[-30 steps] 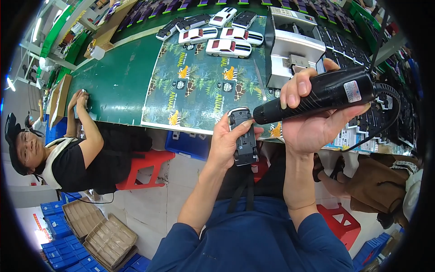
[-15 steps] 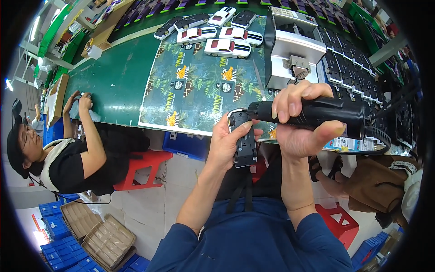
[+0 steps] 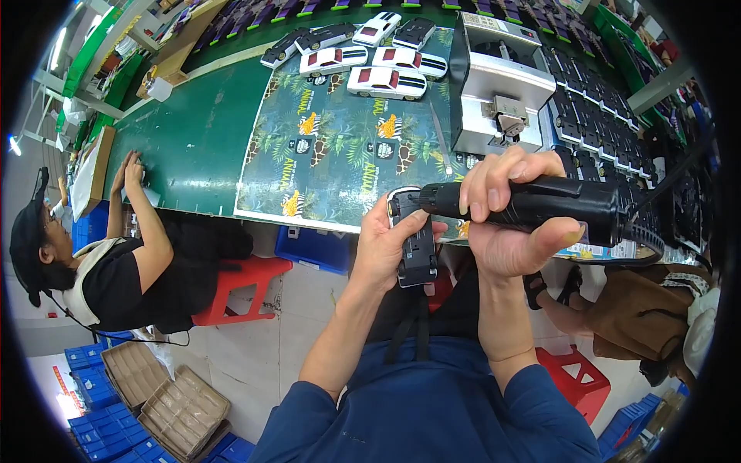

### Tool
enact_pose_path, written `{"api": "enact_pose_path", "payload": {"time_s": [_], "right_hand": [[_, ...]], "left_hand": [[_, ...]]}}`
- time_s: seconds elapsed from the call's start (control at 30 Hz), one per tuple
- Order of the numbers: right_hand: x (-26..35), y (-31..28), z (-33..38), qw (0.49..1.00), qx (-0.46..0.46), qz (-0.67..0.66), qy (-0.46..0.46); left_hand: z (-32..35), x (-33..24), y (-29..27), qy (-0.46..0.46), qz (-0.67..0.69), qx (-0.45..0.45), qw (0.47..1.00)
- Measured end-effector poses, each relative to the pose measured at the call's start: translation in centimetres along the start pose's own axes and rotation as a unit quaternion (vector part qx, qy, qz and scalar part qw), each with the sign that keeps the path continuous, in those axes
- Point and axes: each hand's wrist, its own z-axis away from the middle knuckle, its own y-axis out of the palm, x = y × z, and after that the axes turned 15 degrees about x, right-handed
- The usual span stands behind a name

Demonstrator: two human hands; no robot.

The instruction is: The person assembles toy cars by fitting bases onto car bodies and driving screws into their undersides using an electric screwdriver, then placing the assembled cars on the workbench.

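My left hand [image 3: 384,241] grips a toy car [image 3: 417,252] with its black underside turned up, thumb laid across it. In my right hand [image 3: 509,220] is a black electric screwdriver [image 3: 553,202], held level and pointing left. Its tip meets the underside near the car's upper end; the bit itself is too small to make out. Beyond my hands, several white toy cars with black stripes, such as one white toy car [image 3: 386,82], lie on the printed sheet [image 3: 332,154], some of them bottom up.
A metal screw-feeding machine [image 3: 502,92] stands behind my right hand. Right of it, rows of black car undersides [image 3: 594,116] fill a tray. A cable runs from the screwdriver. At left, a co-worker [image 3: 116,262] sits by the green table [image 3: 185,139]. A blue bin [image 3: 312,251] is below the edge.
The screwdriver has shifted slightly left and down, its tip further over the car. The co-worker's hands have come together and their head has turned.
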Motion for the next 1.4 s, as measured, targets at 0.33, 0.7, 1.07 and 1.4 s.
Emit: {"api": "enact_pose_path", "payload": {"time_s": [0.33,0.7,1.07,1.4], "right_hand": [[-0.2,0.2,-0.2,0.997,-0.016,0.071,0.022],[0.1,-0.2,-1.5,0.987,0.099,0.05,0.12],[-0.6,-2.0,-2.1,0.983,0.144,-0.002,0.111],[0.4,-1.4,-1.6,0.989,0.081,0.019,0.123]], "left_hand": [[-0.1,0.3,0.0,0.01,0.003,0.009,1.0],[-0.4,0.5,-0.7,-0.01,-0.031,0.043,0.999],[-0.3,-0.1,-0.6,-0.058,-0.021,0.033,0.998],[0.0,0.0,-0.5,-0.029,-0.03,0.055,0.998]]}}
